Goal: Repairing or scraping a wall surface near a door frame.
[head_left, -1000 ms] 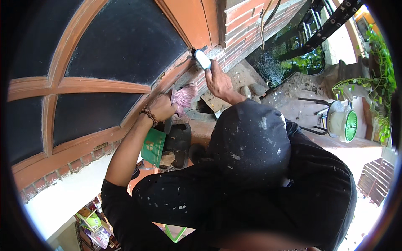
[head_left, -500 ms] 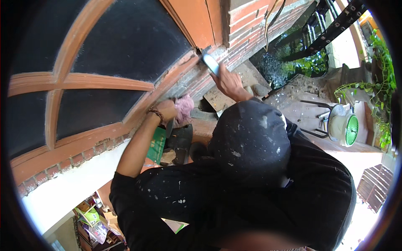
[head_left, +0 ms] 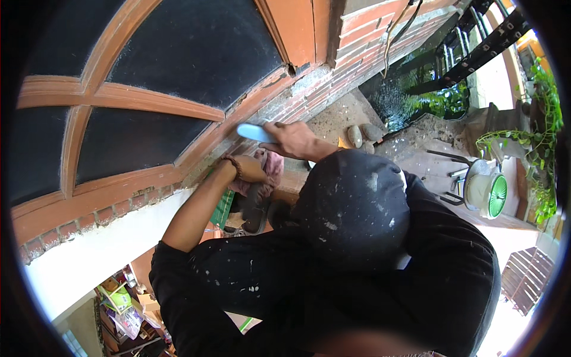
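Note:
My right hand point(head_left: 295, 140) is closed round a light-blue, rounded, handle-like tool point(head_left: 254, 132). I cannot make out the tool's working end. It lies close to the ledge beneath an orange-brown wooden window frame point(head_left: 160, 100). Bunched in my left hand point(head_left: 251, 169) is a pink cloth point(head_left: 273, 166), low against the wall and just below the tool. A braided band circles my left wrist. At the frame's lower corner a small dark hole point(head_left: 291, 69) shows, with worn paint around it.
Below the frame runs a brick wall point(head_left: 369, 50). Dark pond water point(head_left: 425, 89) lies to the right, with stones point(head_left: 355, 136) by its edge. A stool-like stand point(head_left: 476, 184) and trailing plants point(head_left: 523, 134) are farther right. A green sheet point(head_left: 222, 208) is beside my left arm.
My right hand has brought the blue tool from the frame's corner down and left, close to my left hand. The left hand with the pink cloth has dropped slightly and shifted right.

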`<move>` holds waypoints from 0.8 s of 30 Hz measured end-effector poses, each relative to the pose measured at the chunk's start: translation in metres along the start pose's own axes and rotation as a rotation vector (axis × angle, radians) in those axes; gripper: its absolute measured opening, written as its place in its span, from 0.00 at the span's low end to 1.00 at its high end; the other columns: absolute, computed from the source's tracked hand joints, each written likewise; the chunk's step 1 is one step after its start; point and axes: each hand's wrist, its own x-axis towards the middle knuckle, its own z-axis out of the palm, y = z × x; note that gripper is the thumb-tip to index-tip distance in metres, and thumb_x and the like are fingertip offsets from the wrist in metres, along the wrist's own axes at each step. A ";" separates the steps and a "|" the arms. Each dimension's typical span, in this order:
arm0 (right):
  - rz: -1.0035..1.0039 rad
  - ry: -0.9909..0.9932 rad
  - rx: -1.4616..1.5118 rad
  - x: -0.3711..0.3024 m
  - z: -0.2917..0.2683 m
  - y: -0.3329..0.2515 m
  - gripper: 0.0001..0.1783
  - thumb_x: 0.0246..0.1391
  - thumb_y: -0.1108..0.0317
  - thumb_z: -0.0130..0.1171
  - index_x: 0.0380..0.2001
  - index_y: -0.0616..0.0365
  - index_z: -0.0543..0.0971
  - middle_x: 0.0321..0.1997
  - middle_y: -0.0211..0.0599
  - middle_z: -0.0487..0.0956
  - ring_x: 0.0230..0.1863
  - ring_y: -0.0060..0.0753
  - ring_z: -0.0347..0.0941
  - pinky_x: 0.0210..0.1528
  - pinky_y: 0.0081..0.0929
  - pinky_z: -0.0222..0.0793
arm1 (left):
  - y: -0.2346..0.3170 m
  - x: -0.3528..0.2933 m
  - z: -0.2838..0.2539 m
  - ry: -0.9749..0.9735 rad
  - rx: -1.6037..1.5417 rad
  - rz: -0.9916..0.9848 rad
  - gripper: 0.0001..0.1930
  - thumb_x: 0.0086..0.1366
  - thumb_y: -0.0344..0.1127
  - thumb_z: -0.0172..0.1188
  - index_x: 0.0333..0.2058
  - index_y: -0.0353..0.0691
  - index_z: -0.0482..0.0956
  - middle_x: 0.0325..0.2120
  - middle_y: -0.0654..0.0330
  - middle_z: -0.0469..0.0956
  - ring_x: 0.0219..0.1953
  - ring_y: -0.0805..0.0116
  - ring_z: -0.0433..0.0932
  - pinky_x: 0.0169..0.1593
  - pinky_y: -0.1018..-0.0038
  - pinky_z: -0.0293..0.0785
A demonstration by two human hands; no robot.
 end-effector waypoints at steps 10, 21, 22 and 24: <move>0.829 0.287 -0.193 -0.071 -0.048 0.118 0.28 0.67 0.40 0.50 0.48 0.56 0.67 0.30 0.52 0.83 0.33 0.57 0.83 0.34 0.51 0.77 | -0.003 -0.015 0.006 -0.098 -0.201 0.218 0.33 0.63 0.60 0.59 0.31 0.24 0.83 0.31 0.41 0.84 0.39 0.50 0.85 0.47 0.58 0.79; 0.739 0.149 -0.091 -0.053 -0.032 0.124 0.18 0.71 0.54 0.46 0.51 0.58 0.65 0.38 0.52 0.83 0.38 0.58 0.83 0.35 0.52 0.78 | 0.011 0.048 0.017 -0.006 0.366 0.416 0.26 0.65 0.52 0.51 0.41 0.34 0.86 0.42 0.42 0.84 0.45 0.45 0.84 0.49 0.56 0.78; 0.737 0.183 -0.101 -0.057 -0.042 0.119 0.20 0.70 0.51 0.46 0.48 0.57 0.65 0.36 0.53 0.83 0.37 0.59 0.83 0.37 0.53 0.78 | 0.001 0.033 0.022 0.002 0.332 0.388 0.26 0.65 0.52 0.51 0.41 0.34 0.86 0.42 0.42 0.84 0.45 0.45 0.84 0.49 0.56 0.78; 0.868 0.212 -0.131 -0.084 -0.058 0.116 0.27 0.67 0.41 0.50 0.45 0.57 0.63 0.29 0.55 0.82 0.34 0.60 0.82 0.37 0.56 0.76 | 0.008 0.014 0.017 0.005 0.009 0.145 0.30 0.68 0.58 0.50 0.39 0.32 0.84 0.41 0.39 0.83 0.44 0.40 0.82 0.50 0.54 0.76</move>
